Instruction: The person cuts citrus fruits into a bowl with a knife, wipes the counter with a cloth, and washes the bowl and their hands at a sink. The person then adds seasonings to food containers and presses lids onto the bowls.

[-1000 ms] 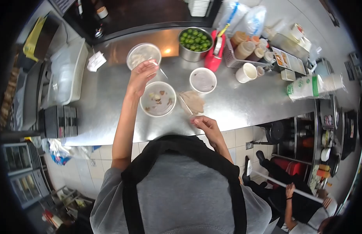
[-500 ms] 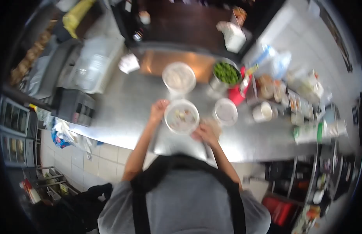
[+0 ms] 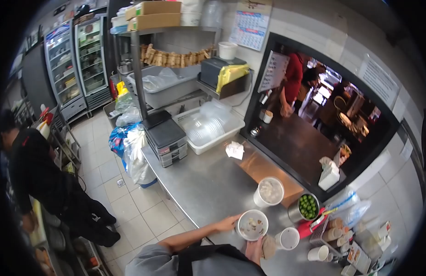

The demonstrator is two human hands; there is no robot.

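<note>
A round white tub (image 3: 253,225) with a clear lid and brown bits showing sits between my hands at the counter's front. My left hand (image 3: 229,223) touches its left side with the fingertips. At its lower right is my right hand (image 3: 255,249), partly hidden by the tub, beside a piece of brown paper (image 3: 268,247); how its fingers lie is hard to make out. Behind stands a second lidded tub (image 3: 270,191) with pale contents. A smaller lidded cup (image 3: 288,238) is to the right.
A metal pot of green limes (image 3: 308,206) and a basket of bottles (image 3: 330,237) stand at the right. Further left are a white basket of lids (image 3: 208,129) and black drawers (image 3: 166,138). A person in black (image 3: 52,179) stands at the far left.
My view has swung left and up, bringing in the fridges, shelves and pass window. My left hand has come down from above the back tub to the near tub, and my right hand has moved to its side.
</note>
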